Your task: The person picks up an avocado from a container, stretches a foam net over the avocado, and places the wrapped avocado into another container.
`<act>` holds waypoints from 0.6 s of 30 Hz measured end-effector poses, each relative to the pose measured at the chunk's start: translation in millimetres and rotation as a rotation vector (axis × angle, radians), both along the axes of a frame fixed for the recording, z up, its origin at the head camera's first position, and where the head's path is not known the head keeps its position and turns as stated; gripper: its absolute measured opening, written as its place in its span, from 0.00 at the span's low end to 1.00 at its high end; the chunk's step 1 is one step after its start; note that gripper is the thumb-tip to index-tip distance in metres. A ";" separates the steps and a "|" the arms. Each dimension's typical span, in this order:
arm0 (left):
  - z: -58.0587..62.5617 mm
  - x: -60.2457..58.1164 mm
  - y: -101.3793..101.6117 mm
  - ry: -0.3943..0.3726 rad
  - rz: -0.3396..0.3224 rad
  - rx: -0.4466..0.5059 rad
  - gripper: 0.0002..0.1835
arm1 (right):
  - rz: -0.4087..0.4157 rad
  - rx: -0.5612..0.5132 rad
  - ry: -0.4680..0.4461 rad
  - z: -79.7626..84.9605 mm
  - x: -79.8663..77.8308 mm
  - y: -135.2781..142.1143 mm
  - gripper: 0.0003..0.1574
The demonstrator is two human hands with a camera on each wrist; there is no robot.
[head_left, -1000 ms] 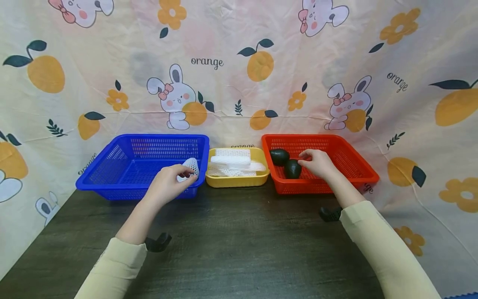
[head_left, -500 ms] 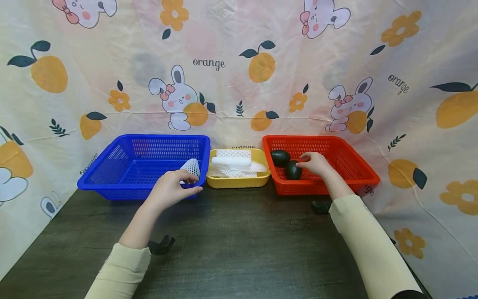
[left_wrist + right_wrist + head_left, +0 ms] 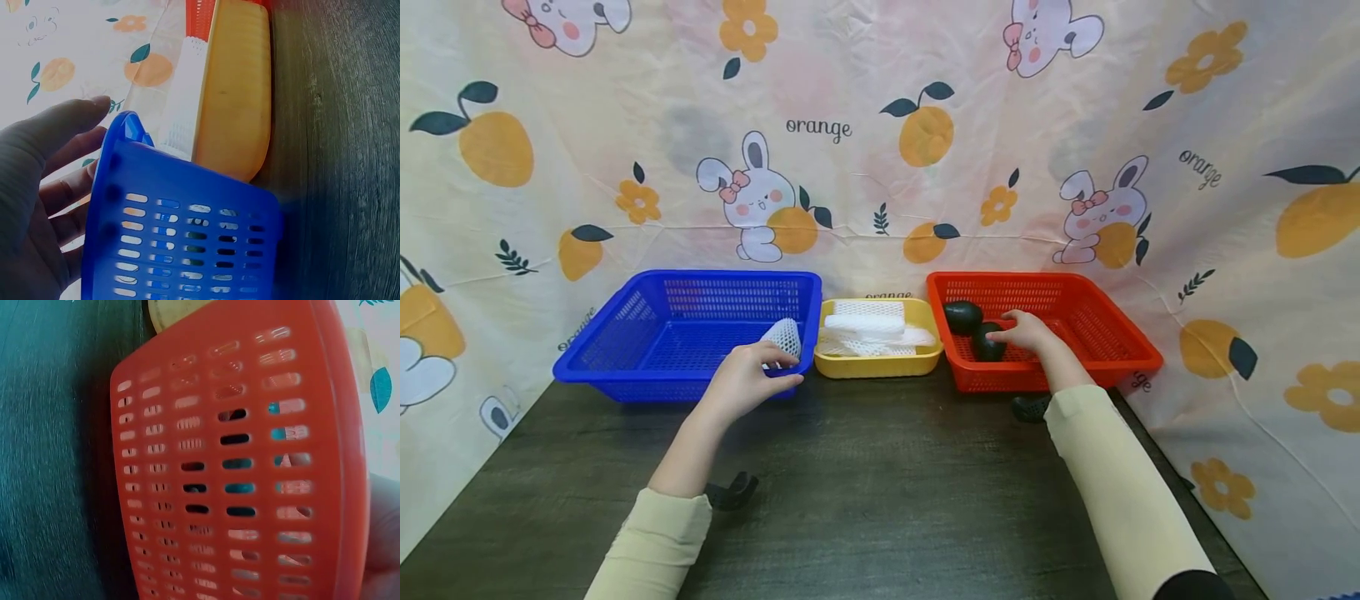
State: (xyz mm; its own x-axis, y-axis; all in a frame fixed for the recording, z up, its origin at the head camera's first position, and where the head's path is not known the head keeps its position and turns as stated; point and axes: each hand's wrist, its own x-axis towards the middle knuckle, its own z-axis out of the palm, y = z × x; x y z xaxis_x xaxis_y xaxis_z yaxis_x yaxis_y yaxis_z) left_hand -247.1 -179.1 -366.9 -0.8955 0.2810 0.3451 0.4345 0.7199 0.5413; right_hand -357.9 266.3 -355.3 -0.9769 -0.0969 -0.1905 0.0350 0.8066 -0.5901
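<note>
My left hand (image 3: 747, 382) hovers over the front right rim of the blue basket (image 3: 625, 386), thumb and fingers apart and gripping nothing. Just beyond it, a white foam net sleeve (image 3: 786, 335) lies in that basket; dark green shows through the basket slots in the left wrist view, so what the sleeve contains is partly hidden. Inside the red basket (image 3: 1075, 371), my right hand (image 3: 1032, 333) is at the nearer dark green avocado (image 3: 987, 343), thumb over its right side and fingers spread. Another avocado (image 3: 962, 317) sits behind it. The red wall hides most of this hand in the right wrist view.
Between the two baskets stands a yellow tray (image 3: 880, 367) with several white foam net sleeves (image 3: 868, 325). All three containers stand on a dark wooden table (image 3: 880, 483), against a printed cloth (image 3: 865, 183).
My right hand has moved left and slightly down, from beside the nearer avocado to over its edge. My left hand has drawn back a little from the foam net sleeve in the blue basket.
</note>
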 end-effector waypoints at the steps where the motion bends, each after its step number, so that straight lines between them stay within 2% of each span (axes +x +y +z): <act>1: -1.0 -1.0 0.5 -0.001 -0.001 0.004 0.13 | 0.000 -0.005 -0.009 -0.7 -0.5 -0.6 0.43; 11: -7.2 -7.6 3.3 0.016 -0.016 0.066 0.09 | 0.021 -0.062 -0.125 -4.0 -7.2 -6.2 0.54; 15: -8.2 -8.5 2.3 0.007 -0.013 0.082 0.08 | -0.008 -0.102 -0.179 -6.9 -12.5 -9.2 0.55; 18: -8.9 -8.9 2.3 -0.003 -0.006 0.092 0.08 | 0.006 -0.074 -0.194 -8.8 -15.3 -11.6 0.55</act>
State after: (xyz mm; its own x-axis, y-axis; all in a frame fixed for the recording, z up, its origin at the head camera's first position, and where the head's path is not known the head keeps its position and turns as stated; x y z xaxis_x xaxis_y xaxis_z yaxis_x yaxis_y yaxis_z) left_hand -256.0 -176.9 -375.8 -0.8950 0.2539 0.3668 0.4370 0.6643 0.6064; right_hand -373.3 254.7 -364.1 -0.9218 -0.1230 -0.3675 0.1497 0.7616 -0.6305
